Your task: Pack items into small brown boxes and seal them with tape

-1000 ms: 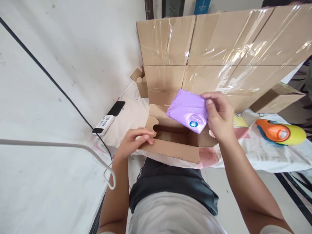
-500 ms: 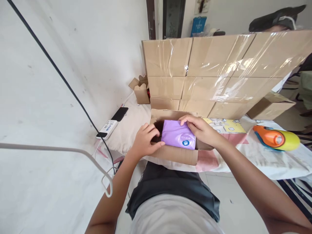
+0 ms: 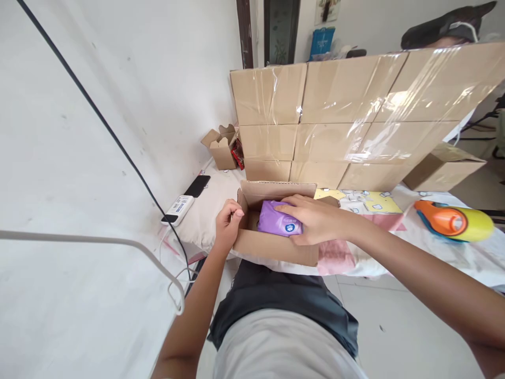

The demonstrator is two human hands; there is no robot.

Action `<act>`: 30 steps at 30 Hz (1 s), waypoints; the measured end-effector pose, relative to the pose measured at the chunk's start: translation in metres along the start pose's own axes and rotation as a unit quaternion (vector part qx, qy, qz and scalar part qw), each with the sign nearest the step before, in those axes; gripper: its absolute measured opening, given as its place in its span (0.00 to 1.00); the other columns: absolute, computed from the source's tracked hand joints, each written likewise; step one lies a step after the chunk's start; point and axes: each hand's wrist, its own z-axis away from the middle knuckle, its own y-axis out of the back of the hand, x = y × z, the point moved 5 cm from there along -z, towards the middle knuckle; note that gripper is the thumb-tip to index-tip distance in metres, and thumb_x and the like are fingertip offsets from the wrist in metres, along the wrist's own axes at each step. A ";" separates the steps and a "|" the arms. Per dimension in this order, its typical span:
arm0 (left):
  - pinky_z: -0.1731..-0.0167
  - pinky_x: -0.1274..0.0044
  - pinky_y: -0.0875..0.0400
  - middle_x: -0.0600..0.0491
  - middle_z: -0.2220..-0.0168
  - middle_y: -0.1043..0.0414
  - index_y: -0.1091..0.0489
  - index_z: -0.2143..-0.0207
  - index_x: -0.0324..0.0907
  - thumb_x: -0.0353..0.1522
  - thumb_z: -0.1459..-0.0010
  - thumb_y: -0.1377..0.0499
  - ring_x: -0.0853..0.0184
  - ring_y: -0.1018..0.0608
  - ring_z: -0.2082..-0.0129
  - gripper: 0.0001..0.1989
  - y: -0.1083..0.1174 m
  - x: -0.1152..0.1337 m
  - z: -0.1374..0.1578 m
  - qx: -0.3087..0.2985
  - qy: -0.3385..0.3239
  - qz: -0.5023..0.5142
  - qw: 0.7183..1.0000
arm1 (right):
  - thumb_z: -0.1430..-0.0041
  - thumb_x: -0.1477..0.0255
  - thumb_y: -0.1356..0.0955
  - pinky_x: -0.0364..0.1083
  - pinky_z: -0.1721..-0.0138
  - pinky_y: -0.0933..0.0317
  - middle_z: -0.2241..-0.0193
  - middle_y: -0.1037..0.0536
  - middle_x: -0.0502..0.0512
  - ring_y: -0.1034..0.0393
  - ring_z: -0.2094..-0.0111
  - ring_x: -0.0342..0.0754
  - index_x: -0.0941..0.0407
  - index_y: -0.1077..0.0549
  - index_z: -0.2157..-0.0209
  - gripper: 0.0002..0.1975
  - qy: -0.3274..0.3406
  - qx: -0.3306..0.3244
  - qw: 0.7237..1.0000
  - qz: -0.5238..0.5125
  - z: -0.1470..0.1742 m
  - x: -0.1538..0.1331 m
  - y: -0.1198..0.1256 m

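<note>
- Right hand (image 3: 313, 218) half curled over the right end of a purple packet (image 3: 272, 217), fingers on top, thumb towards the near side, holding it.
- Left hand (image 3: 229, 222) loosely curled at the left edge of the cardboard box (image 3: 276, 250); whether it grips the edge, I cannot tell.
- Progress, as I judge: packet in the box's mouth, not yet released; flaps not yet closed.
- Cloth-covered desk (image 3: 379, 258) below; taped cartons (image 3: 335, 97) behind, white wall (image 3: 98, 210) to the left.
</note>
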 end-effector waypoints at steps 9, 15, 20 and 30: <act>0.63 0.71 0.33 0.52 0.73 0.34 0.33 0.74 0.44 0.51 0.32 0.51 0.65 0.29 0.67 0.25 -0.004 -0.016 -0.007 0.075 0.053 0.031 0.995 | 0.39 0.70 0.33 0.52 0.49 0.34 0.44 0.31 0.60 0.32 0.45 0.57 0.44 0.38 0.33 0.33 0.012 -0.075 0.995 -0.072 -0.026 0.024 -0.016; 0.61 0.72 0.31 0.53 0.72 0.31 0.31 0.73 0.44 0.51 0.36 0.43 0.65 0.27 0.67 0.22 -0.005 -0.018 -0.009 0.088 0.074 0.026 0.993 | 0.39 0.73 0.35 0.50 0.57 0.35 0.56 0.32 0.58 0.33 0.54 0.55 0.44 0.35 0.35 0.31 0.069 -0.134 0.988 -0.046 -0.045 0.025 -0.023; 0.61 0.74 0.30 0.54 0.70 0.27 0.29 0.67 0.44 0.46 0.39 0.37 0.67 0.25 0.67 0.15 -0.006 -0.019 -0.008 0.110 0.093 0.056 0.988 | 0.43 0.70 0.31 0.51 0.61 0.36 0.55 0.30 0.59 0.34 0.53 0.58 0.46 0.29 0.40 0.27 0.071 -0.159 0.985 -0.010 -0.057 0.031 -0.028; 0.60 0.73 0.29 0.53 0.68 0.24 0.28 0.67 0.43 0.42 0.39 0.36 0.67 0.22 0.65 0.12 -0.009 -0.015 -0.005 0.061 0.087 0.074 0.992 | 0.51 0.85 0.32 0.53 0.63 0.38 0.58 0.20 0.60 0.27 0.60 0.58 0.54 0.20 0.64 0.16 0.032 -0.211 0.962 0.171 -0.065 0.010 -0.048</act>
